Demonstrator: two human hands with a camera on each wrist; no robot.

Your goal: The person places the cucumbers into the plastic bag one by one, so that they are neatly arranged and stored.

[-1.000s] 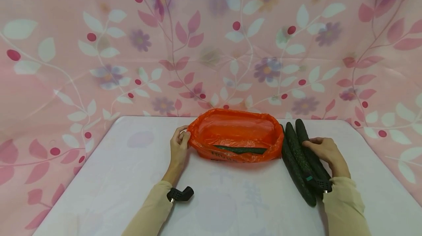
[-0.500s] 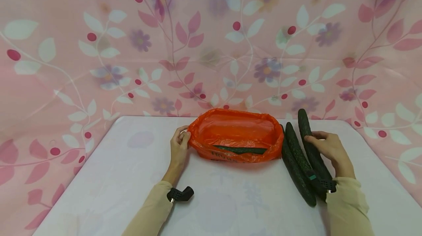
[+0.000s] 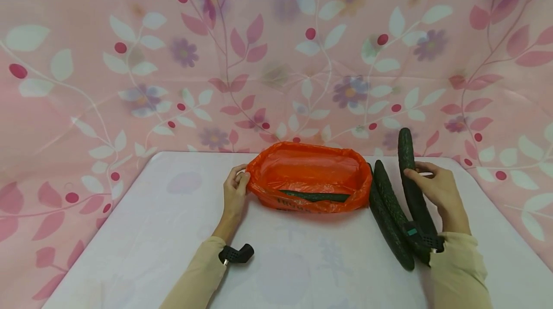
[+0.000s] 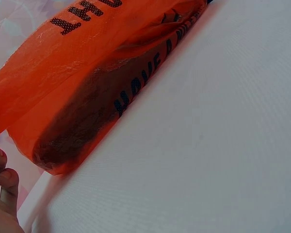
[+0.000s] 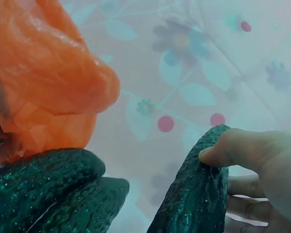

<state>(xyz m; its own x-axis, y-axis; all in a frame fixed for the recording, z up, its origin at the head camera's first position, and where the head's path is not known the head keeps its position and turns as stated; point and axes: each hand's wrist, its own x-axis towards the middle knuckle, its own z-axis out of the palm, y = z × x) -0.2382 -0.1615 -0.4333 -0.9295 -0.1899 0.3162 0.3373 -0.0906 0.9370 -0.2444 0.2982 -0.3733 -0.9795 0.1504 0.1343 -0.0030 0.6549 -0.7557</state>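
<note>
An orange plastic bag (image 3: 311, 170) lies on the table with its mouth spread wide, and one cucumber (image 3: 317, 196) shows inside along the near side. My left hand (image 3: 235, 189) pinches the bag's left rim between thumb and fingers; in the left wrist view its fingertips (image 4: 8, 179) are at the bag's edge. Right of the bag, my right hand (image 3: 438, 191) grips a dark green cucumber (image 3: 406, 150), thumb on one side and fingers on the other. The far end of this cucumber is tilted up. Two more cucumbers (image 5: 48, 184) lie side by side between it and the bag.
A white-covered table (image 3: 285, 261) carries everything. Behind it hangs a pink floral cloth (image 3: 276, 59) that meets the table's far edge. Each wrist wears a small black camera (image 3: 235, 254).
My right hand has raised the far end of its cucumber and shifted it rightward, apart from the other two. The left hand and the bag have stayed where they were.
</note>
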